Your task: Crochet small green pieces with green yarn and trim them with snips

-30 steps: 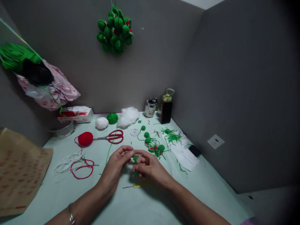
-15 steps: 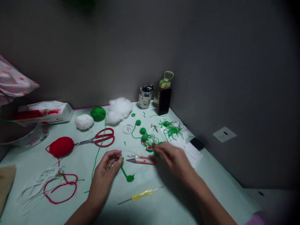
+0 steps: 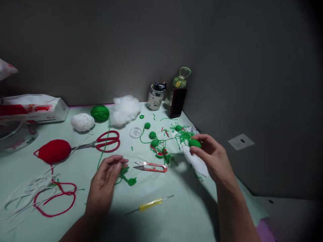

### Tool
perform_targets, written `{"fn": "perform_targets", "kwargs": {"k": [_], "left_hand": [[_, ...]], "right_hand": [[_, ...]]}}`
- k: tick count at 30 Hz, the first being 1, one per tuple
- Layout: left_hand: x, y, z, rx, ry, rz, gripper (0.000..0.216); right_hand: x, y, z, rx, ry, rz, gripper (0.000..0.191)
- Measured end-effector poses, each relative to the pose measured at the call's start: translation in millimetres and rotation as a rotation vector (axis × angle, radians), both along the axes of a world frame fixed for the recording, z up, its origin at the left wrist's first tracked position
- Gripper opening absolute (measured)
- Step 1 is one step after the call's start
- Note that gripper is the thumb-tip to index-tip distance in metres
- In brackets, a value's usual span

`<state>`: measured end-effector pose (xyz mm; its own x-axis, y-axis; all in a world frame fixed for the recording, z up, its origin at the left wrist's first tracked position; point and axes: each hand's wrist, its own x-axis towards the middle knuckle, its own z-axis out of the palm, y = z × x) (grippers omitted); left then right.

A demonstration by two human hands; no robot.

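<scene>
My right hand [image 3: 213, 156] pinches a small oval green yarn piece [image 3: 194, 144] between thumb and fingers, raised beside the white paper. From around it a green strand runs left toward the green balls. My left hand [image 3: 104, 179] is closed on a green crocheted piece [image 3: 131, 181]; its narrow part enters the fingers and its rounded end hangs out to the right. Between the hands lie orange-handled thread snips [image 3: 152, 167], blades to the left. Behind them is a heap of green and red crocheted bits [image 3: 165, 156] with small green balls [image 3: 152, 135].
Red-handled scissors [image 3: 108, 141], a red yarn ball [image 3: 55, 151], a white ball [image 3: 82, 122] and a green ball [image 3: 100, 113] lie left. White stuffing [image 3: 126, 109], a pen jar [image 3: 154, 97] and an upright phone [image 3: 178, 102] stand behind. A yellow-handled screwdriver [image 3: 150, 204] lies in front.
My right hand has moved right and away from the green and red heap, lifting the oval green piece. The crocheted piece at my left hand has shifted and bunched closer to the fingers.
</scene>
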<state>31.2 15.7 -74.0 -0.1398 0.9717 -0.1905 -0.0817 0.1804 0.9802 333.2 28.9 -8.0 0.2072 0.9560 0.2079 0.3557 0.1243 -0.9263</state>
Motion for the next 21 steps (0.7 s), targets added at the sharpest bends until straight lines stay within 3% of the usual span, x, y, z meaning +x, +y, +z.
{"fn": "perform_targets", "kwargs": {"k": [3,6,11,15,17,19,21], "left_hand": [[0,0,13.4,-0.006,-0.056,-0.026,0.038],[-5,2,25.3,-0.091,-0.196,-0.080,0.033],[-15,11,32.3,-0.070,-0.357,-0.125,0.023],[-15,15,36.8,-0.235,-0.587,-0.125,0.029],[-13,14,39.5,-0.272,-0.636,-0.133,0.034],[-11,10,41.4,-0.235,-0.617,-0.161,0.037],[-8,4,42.0,-0.174,-0.533,-0.217,0.037]], "right_hand": [[-1,-1,9.4,-0.024,0.357,0.010,0.036],[-6,-2,11.0,-0.066,0.412,0.026,0.036],[-13,1,-5.5,-0.090,-0.010,0.095,0.024],[-22,6,-22.7,0.103,-0.454,0.077,0.022],[-32,3,-25.6,0.171,-0.542,0.061,0.020],[-45,-5,-23.3,0.152,-0.557,0.182,0.016],[-59,-17,-18.3,0.046,-0.575,0.551,0.015]]}}
